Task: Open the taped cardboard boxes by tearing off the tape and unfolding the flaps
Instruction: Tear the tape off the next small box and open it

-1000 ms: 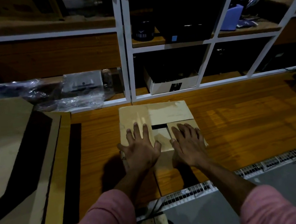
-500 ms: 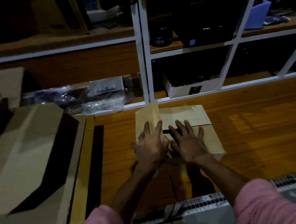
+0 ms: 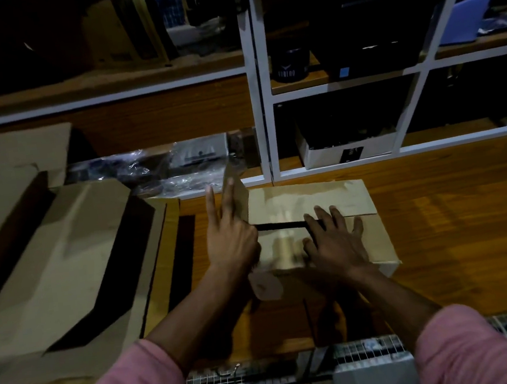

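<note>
Two hands on one cardboard box (image 3: 309, 200), left hand (image 3: 230, 241) lifting flap (image 3: 236, 193), right hand (image 3: 334, 239) spread flat.

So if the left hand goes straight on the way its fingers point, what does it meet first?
Probably the clear plastic bags at the foot of the shelf. The left hand points away, alongside the box's raised flap; depth is unclear.

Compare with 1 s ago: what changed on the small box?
The left hand went from flat on the small box to swinging its left flap upright. A dark gap now runs between the top flaps. The right hand stays pressed flat on the near flap; the box stays put.
</note>
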A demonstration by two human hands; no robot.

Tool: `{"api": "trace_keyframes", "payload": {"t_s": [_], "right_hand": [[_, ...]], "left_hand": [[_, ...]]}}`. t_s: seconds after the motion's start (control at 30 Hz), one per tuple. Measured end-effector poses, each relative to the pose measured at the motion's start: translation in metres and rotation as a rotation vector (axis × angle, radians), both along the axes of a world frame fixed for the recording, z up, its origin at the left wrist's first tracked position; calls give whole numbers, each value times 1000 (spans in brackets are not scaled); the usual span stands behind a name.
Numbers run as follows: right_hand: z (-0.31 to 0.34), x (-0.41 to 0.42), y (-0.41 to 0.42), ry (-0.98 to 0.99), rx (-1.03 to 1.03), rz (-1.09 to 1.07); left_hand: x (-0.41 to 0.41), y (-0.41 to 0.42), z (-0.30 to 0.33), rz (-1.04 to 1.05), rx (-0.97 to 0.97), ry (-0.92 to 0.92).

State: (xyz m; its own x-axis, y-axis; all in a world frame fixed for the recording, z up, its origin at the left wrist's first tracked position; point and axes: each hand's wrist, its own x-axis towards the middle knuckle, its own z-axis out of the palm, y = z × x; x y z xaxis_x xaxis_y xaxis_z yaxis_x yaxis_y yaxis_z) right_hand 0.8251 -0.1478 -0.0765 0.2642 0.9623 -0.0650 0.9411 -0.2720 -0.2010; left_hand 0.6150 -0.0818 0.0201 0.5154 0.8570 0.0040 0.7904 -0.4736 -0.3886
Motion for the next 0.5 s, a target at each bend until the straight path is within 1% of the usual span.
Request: {"api": "trace_keyframes", "payload": {"t_s": [0.07, 0.17, 0.27, 0.33, 0.37, 0.4, 0.43, 0.5], "right_hand": [[-2, 0, 0, 0, 11, -3], [-3, 2, -1, 0, 15, 6], [-4, 3, -1, -11, 18, 17], [-5, 4, -2, -12, 28, 24], [-5, 4, -2, -10, 38, 27], [-5, 4, -3, -8, 55, 27], [-5, 4, -4, -4, 84, 25], [-5, 2, -8, 11, 201, 27]], "left_hand": [[-3, 9, -20, 51, -76, 0], [-2, 18, -54, 176, -199, -189], [5, 22, -78, 300, -355, -494], [9, 26, -85, 398, -477, -750], [10, 27, -87, 429, -503, -863], [11, 27, -89, 450, -507, -935], [11, 25, -90, 465, -508, -965], [13, 19, -97, 463, -467, -921]]}}
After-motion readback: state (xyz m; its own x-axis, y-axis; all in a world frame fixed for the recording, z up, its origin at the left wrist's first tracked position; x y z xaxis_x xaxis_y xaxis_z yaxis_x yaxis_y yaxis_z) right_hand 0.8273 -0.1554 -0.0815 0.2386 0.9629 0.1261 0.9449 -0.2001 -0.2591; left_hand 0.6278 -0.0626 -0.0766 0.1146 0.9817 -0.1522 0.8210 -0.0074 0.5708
